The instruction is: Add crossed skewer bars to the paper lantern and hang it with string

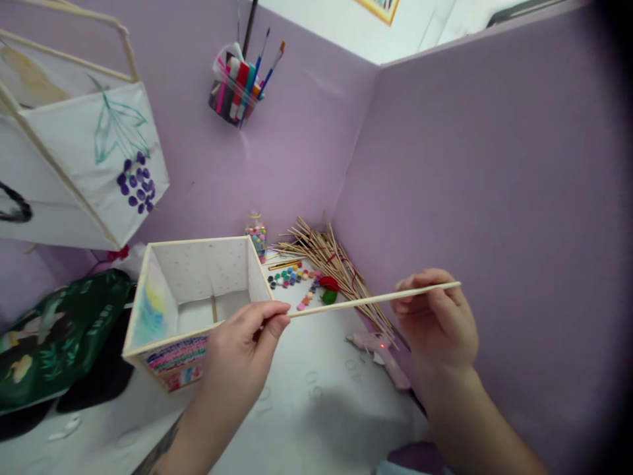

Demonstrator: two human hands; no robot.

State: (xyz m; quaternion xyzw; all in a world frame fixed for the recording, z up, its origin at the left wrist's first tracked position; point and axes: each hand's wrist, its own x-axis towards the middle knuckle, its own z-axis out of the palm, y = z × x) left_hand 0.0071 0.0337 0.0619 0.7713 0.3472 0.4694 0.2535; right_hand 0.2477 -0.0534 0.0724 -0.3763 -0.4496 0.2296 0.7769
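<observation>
A thin pale wooden stick spans the gap between my two hands above the white table. My left hand pinches its left end between thumb and fingertips. Near the other end, my right hand grips the stick, and its tip sticks out a little past the fingers. Just behind and left of my left hand stands an open-topped box with stick-edged white walls and painted sides. My left hand hides part of its front wall. A pink glue gun with a lit red light lies below my right hand.
A bundle of wooden sticks leans in the corner. Small paint pots, a jar of coloured beads and a green bag lie around the box. A painted lantern-like frame hangs upper left, beside a wall-mounted pen cup.
</observation>
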